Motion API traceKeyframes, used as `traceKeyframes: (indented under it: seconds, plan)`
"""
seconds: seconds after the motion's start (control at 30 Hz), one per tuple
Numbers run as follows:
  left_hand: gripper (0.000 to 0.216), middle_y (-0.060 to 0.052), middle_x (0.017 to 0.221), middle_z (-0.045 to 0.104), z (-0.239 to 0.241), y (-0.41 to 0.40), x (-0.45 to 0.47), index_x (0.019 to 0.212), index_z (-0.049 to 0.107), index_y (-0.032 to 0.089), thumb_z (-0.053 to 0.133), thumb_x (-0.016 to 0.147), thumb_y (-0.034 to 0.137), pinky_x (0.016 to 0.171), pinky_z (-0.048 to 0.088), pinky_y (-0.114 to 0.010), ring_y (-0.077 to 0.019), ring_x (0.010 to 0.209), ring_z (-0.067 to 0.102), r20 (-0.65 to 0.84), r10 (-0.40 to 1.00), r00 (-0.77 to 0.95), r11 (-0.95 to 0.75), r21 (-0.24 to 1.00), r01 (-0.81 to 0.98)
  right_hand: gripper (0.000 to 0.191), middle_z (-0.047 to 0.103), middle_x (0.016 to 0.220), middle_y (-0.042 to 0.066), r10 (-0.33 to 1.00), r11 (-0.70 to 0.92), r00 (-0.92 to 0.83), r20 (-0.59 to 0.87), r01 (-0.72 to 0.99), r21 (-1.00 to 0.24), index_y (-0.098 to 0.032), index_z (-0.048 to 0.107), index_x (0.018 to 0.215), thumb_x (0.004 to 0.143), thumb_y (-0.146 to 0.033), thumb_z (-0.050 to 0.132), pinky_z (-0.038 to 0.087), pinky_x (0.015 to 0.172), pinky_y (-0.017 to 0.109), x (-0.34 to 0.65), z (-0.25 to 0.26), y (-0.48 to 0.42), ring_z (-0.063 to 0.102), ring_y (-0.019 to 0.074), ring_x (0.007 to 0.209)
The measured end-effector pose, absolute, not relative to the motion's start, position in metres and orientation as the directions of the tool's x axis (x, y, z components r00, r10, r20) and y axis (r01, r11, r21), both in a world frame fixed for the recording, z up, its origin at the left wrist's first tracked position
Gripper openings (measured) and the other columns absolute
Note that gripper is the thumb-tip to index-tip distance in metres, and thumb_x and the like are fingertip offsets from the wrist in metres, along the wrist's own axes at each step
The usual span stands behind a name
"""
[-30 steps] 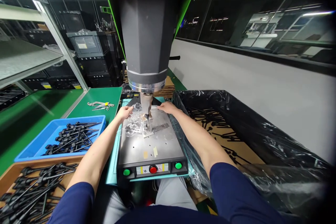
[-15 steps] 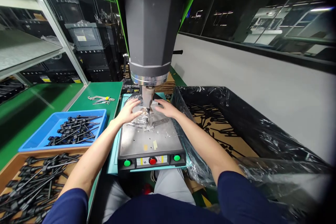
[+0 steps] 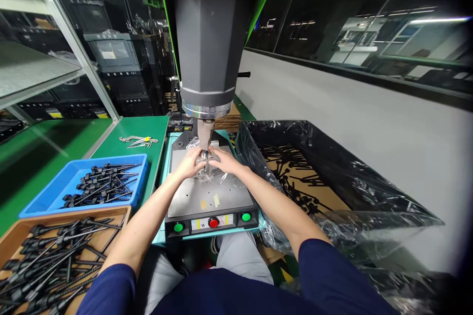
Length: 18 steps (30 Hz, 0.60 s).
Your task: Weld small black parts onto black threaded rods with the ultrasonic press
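Observation:
A press machine with a large grey head (image 3: 207, 49) stands in front of me, its metal horn (image 3: 205, 133) pointing down at a small fixture on the metal base plate (image 3: 195, 197). My left hand (image 3: 189, 163) is at the left side of the fixture, fingers and thumb curled in round a small dark part (image 3: 204, 155) below the horn. From the right, my right hand (image 3: 224, 161) closes in on the same spot. The fingers hide most of what they grip. Clear plastic film (image 3: 192, 143) shows behind my left hand.
Left are a blue tray (image 3: 138, 192) and a brown tray (image 3: 125, 211) of black threaded rods with thick heads. Pliers (image 3: 138, 139) lie on the green table. A plastic-lined bin (image 3: 369, 187) holds similar black pieces at right. Green buttons (image 3: 179, 227) and a red button (image 3: 213, 223) front the base.
Both hands have moved inward, from spread apart beside the horn to close together at the fixture, with the fingers drawn in. The view has shifted slightly.

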<state>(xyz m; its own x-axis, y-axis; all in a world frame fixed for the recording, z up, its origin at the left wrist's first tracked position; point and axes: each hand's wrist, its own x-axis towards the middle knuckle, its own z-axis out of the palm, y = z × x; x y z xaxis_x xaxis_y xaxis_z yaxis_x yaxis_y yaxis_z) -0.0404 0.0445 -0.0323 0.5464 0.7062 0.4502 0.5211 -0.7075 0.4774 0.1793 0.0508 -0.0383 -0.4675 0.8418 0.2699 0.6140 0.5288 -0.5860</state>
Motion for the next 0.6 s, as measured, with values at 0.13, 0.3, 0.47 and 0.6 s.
traceKeyframes:
  seconds: [0.13,0.3,0.47,0.6]
  plan:
    - [0.054,-0.019,0.135,0.052,-0.034,0.047,-0.040,0.134,0.050,0.016,0.057,0.088,0.042,0.106,0.038,-0.051,-0.0317,0.126,0.049,0.445,0.721,0.532,-0.693,0.434,0.576,0.071,0.044,0.150,0.012,0.862,0.495,-0.452,0.230,0.649,-0.578,-0.020,0.038,0.149,0.085,-0.034,0.064,0.034,0.114,0.048,0.180,-0.035,0.048,0.042,0.0296,0.138]
    - [0.069,-0.020,0.148,0.041,-0.032,0.047,-0.048,0.141,0.043,0.017,0.060,0.085,0.051,0.111,0.033,-0.052,-0.0327,0.138,0.038,0.467,0.715,0.520,-0.693,0.373,0.617,0.081,0.044,0.150,0.012,0.891,0.446,-0.403,0.211,0.680,-0.582,-0.021,0.033,0.152,0.082,-0.043,0.069,0.035,0.113,0.050,0.184,-0.024,0.044,0.041,0.0322,0.139]
    - [0.081,-0.022,0.150,0.040,-0.019,0.041,-0.053,0.145,0.040,0.012,0.060,0.082,0.059,0.114,0.031,-0.053,-0.0349,0.141,0.036,0.442,0.763,0.471,-0.629,0.343,0.697,0.074,0.050,0.145,0.012,0.889,0.456,-0.364,0.277,0.663,-0.593,-0.020,0.043,0.146,0.081,-0.041,0.070,0.037,0.112,0.051,0.199,-0.001,0.026,0.046,0.0317,0.135]
    - [0.080,-0.019,0.148,0.044,0.007,0.002,-0.069,0.142,0.044,0.013,0.061,0.081,0.061,0.115,0.028,-0.055,-0.0357,0.143,0.032,0.520,0.768,0.374,-0.590,0.347,0.729,0.062,0.061,0.133,0.009,0.882,0.466,-0.243,0.403,0.563,-0.683,-0.022,0.049,0.141,0.084,-0.038,0.067,0.041,0.110,0.047,0.224,0.005,-0.022,0.056,0.0258,0.126]
